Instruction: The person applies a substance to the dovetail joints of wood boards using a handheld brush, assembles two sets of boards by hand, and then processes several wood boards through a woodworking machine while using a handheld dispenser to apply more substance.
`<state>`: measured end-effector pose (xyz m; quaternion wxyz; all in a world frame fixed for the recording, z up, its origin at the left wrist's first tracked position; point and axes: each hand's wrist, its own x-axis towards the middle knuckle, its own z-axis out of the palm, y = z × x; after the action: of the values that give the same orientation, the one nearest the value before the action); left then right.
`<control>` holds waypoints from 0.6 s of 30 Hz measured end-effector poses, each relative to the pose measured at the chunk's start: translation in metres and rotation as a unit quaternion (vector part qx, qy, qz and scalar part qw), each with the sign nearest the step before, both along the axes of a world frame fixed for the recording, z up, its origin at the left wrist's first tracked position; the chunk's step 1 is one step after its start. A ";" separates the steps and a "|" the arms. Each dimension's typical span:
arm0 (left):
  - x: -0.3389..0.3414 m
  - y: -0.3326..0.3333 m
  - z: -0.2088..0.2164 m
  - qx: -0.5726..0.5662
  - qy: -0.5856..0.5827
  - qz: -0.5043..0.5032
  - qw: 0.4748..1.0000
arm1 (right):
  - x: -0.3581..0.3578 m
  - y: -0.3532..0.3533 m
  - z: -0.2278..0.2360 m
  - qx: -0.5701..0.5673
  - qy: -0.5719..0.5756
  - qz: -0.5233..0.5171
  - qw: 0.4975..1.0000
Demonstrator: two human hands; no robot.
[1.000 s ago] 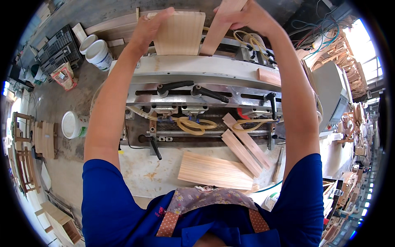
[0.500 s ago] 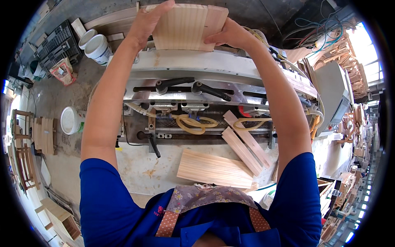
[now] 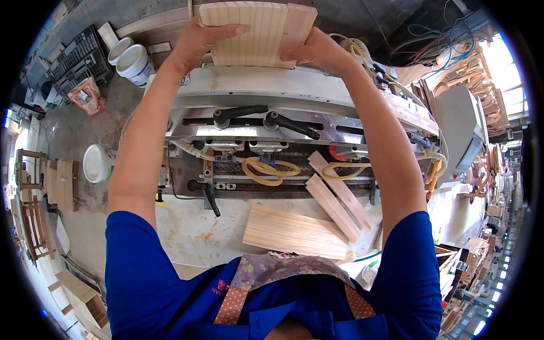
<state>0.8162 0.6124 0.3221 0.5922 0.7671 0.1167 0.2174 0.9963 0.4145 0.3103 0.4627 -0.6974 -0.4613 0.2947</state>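
Note:
Both my arms reach to the far side of a metal machine, where a pale wooden board (image 3: pixel 243 37) stands on edge with a pinkish wooden piece (image 3: pixel 299 28) against its right side. My left hand (image 3: pixel 204 41) grips the left edge, its thumb lying across the board's face and its other fingers hidden behind. At the opposite edge my right hand (image 3: pixel 314 48) clasps the pinkish piece, fingers partly out of sight. The lower edge of the wood meets the machine's pale bed (image 3: pixel 255 82).
Black clamp levers (image 3: pixel 292 124) and looped yellow hoses (image 3: pixel 266 170) sit on the machine's near side. Below lie a wide board (image 3: pixel 294 231) and two narrow strips (image 3: pixel 333 207). White buckets (image 3: pixel 135 65) stand at left, and a grey cabinet (image 3: pixel 462 130) at right.
My left hand has slid lower on the board's edge, its thumb now across the face instead of at the top corner. The wood has shifted very slightly; my right hand keeps its hold.

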 end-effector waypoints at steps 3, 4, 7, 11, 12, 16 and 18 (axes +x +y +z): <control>-0.001 0.002 0.000 -0.010 -0.002 -0.014 1.000 | -0.009 0.001 0.005 -0.018 -0.023 -0.021 0.999; -0.001 0.003 0.000 -0.019 -0.005 -0.021 1.000 | -0.010 0.003 0.005 -0.008 -0.012 -0.021 1.000; 0.000 0.003 -0.001 -0.030 -0.016 -0.029 0.999 | -0.015 0.005 0.002 0.005 0.003 -0.033 0.999; -0.003 0.012 0.005 -0.001 0.014 -0.028 1.000 | -0.016 0.004 0.007 -0.005 0.008 -0.031 0.999; -0.005 0.016 0.009 0.008 0.034 -0.033 0.999 | -0.018 0.005 0.010 0.000 0.006 -0.030 1.000; -0.013 -0.014 0.066 0.313 -0.137 0.092 0.935 | -0.017 0.006 0.005 0.003 -0.008 -0.031 0.999; -0.002 -0.047 0.080 0.557 -0.103 0.104 0.818 | -0.012 0.002 0.003 -0.009 -0.020 -0.039 0.999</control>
<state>0.8137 0.5654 0.4022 0.0468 0.9224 -0.0065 0.3835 0.9845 0.4167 0.3128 0.4584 -0.7245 -0.4406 0.2663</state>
